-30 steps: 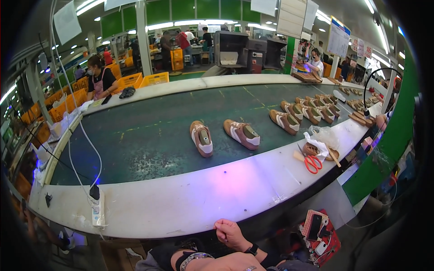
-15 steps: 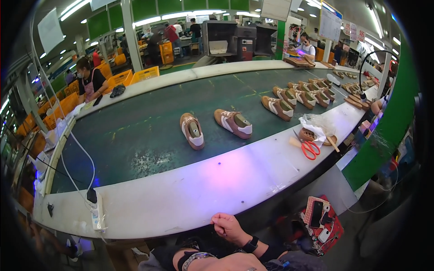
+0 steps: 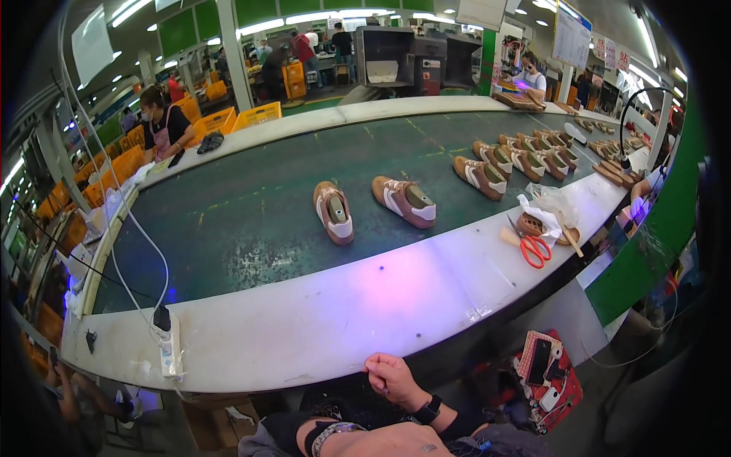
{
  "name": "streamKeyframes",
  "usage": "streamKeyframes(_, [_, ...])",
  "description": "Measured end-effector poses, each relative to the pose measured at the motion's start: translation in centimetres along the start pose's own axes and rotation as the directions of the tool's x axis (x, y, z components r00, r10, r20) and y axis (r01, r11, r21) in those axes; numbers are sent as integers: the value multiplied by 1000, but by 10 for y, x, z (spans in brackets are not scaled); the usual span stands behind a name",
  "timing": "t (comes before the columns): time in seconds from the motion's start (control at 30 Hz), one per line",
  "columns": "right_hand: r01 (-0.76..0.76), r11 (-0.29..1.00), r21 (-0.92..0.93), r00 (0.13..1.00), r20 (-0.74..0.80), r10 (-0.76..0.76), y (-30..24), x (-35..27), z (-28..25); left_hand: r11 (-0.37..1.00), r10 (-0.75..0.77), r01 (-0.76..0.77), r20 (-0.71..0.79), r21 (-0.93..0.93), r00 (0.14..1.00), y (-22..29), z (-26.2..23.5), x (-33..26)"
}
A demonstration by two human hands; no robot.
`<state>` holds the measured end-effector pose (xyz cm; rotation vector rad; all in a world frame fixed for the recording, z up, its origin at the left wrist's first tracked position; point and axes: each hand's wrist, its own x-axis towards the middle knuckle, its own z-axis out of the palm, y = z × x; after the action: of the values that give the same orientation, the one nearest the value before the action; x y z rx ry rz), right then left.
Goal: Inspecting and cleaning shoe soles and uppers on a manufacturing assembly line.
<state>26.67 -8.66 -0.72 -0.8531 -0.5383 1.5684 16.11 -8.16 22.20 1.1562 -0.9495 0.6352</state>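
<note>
My right hand [image 3: 392,378], with a black watch [image 3: 428,410] on its wrist, is raised at the near edge of the white ledge [image 3: 251,335]. Its fingers are curled together, and nothing shows in them. My left arm, wearing a silver bracelet [image 3: 333,436], lies across the bottom of the picture; that hand's fingers are hidden. Beyond the ledge, two brown shoes with white stripes, a left one [image 3: 333,217] and a right one [image 3: 403,201], stand on the dark green belt [image 3: 198,251]. Neither hand touches them.
Several similar shoes [image 3: 480,177] are grouped farther right. Red-handled scissors [image 3: 535,251] lie on the ledge beside a brown shoe part [image 3: 531,224] and clear plastic [image 3: 554,200]. A white power strip [image 3: 170,350] sits at left. A red tray with phones [image 3: 569,381] is at lower right. Co-workers sit across.
The view has shifted slightly, so the belt and shoes appear a little higher and farther right. My right hand stays curled at the ledge's edge.
</note>
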Motion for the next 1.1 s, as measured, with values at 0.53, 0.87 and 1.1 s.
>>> streamKeyframes(0.53, [-29,1000,-7,1000,4,29,-12,-6,0,972,23,-14,-35,235,999,13,1,5])
streamKeyframes(0.87, [-97,992,80,995,-20,99,-26,-20,4,949,118,-96,-56,300,991,22,15,1])
streamKeyframes(1.1, [20,998,66,996,84,-26,-67,-32,26,907,-94,267,-462,325,882,28,7,-20])
